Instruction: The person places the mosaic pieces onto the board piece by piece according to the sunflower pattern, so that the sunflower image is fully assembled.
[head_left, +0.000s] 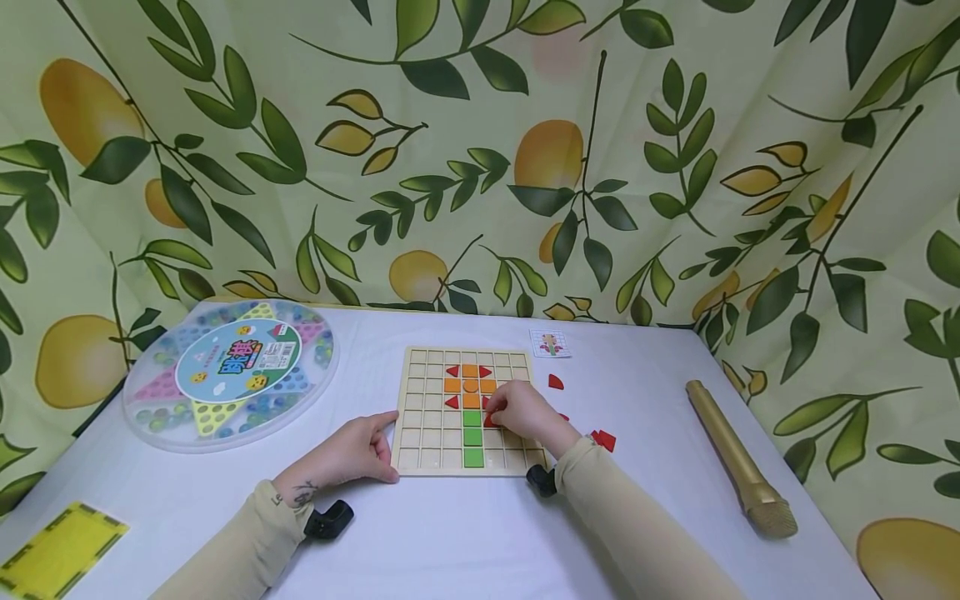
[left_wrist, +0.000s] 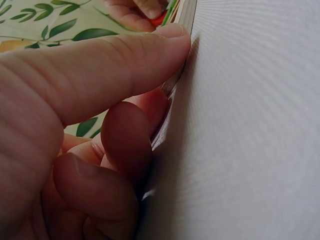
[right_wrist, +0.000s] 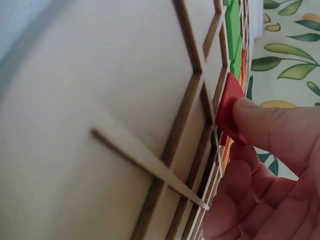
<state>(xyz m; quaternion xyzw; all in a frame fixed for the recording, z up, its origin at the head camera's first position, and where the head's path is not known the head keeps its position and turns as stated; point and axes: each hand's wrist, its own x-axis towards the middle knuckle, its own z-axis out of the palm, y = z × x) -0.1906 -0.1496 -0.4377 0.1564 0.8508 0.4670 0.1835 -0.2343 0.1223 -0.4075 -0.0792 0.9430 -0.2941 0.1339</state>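
A wooden grid board (head_left: 430,433) lies flat at mid-table. Orange pieces (head_left: 469,371) form a cross on it, red triangles (head_left: 452,402) sit at the cross's corners, and green squares (head_left: 472,435) run in a column below. My left hand (head_left: 352,450) is at the board's left side; its thumb and index finger touch the edge, spread apart, and the other fingers bend inward. Between thumb and fingers, my right hand (head_left: 523,410) pinches a flat red piece (right_wrist: 230,102) over the cells right of the green column. Fingers partly hide that piece's outline.
Loose red pieces (head_left: 555,382) lie right of the board, some partly behind the right hand. A small pattern card (head_left: 551,343) is behind them. A round marble game box (head_left: 161,417) stands left, a yellow flat item (head_left: 63,550) front left, a gold microphone (head_left: 738,458) right.
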